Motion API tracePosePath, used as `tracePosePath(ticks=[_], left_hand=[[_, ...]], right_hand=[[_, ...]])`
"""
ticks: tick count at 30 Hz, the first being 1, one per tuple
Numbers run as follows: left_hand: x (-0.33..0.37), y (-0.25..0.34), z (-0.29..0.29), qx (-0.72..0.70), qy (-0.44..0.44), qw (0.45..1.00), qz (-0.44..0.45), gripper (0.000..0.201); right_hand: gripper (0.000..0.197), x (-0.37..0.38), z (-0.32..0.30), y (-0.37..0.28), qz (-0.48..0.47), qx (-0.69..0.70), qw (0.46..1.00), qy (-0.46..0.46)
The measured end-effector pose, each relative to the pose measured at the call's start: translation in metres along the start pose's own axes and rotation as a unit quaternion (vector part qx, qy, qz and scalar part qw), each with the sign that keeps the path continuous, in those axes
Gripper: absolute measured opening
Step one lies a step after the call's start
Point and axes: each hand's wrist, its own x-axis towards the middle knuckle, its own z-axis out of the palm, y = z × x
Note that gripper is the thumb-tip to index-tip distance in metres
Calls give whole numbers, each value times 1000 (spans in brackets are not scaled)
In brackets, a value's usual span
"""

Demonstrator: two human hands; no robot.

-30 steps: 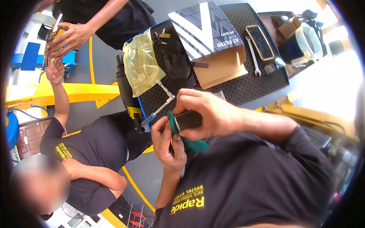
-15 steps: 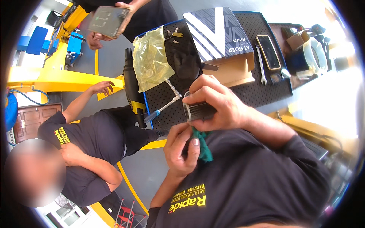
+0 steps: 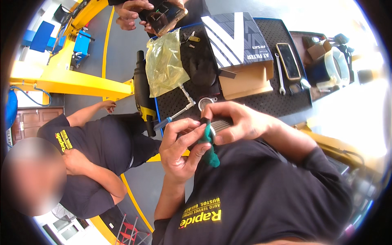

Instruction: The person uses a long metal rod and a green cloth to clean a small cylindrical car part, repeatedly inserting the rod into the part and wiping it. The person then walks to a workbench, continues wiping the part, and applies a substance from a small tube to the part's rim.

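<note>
My right hand (image 3: 241, 122) grips a pleated cylindrical filter (image 3: 223, 123) with a pale metal end. My left hand (image 3: 179, 149) pinches a green cloth (image 3: 211, 157) and presses it to the near end of that filter. Where the cloth meets the filter, my fingers partly cover both. Just beyond my right fingertips shows a round metal ring (image 3: 206, 102); whether it is joined to the filter I cannot tell. Past my hands, a ratchet (image 3: 179, 115) with a blue handle lies on a black perforated tray (image 3: 261, 104).
On the tray stand an open filter box (image 3: 241, 45), a yellowish plastic bag (image 3: 166, 65), keys (image 3: 193, 38), a wrench (image 3: 280, 75) and a phone (image 3: 288, 61). One co-worker (image 3: 98, 143) is at the left; another's hands hold a phone (image 3: 166, 18) at the top. A yellow lift arm (image 3: 77, 83) reaches in.
My left hand has risen and brought the green cloth onto the filter's end. My right hand has shifted its hold on the filter. The far co-worker's phone has moved right.
</note>
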Motion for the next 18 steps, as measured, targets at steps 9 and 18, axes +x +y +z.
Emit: tracePosePath(ticks=[9,18], left_hand=[[-21,-9,31,-243,126,955,-117,23],[-35,-11,38,-298,139,921,-208,23]], right_hand=[[41,-8,13,-21,-147,-328,929,90],[43,-16,19,-25,-230,-538,806,88]])
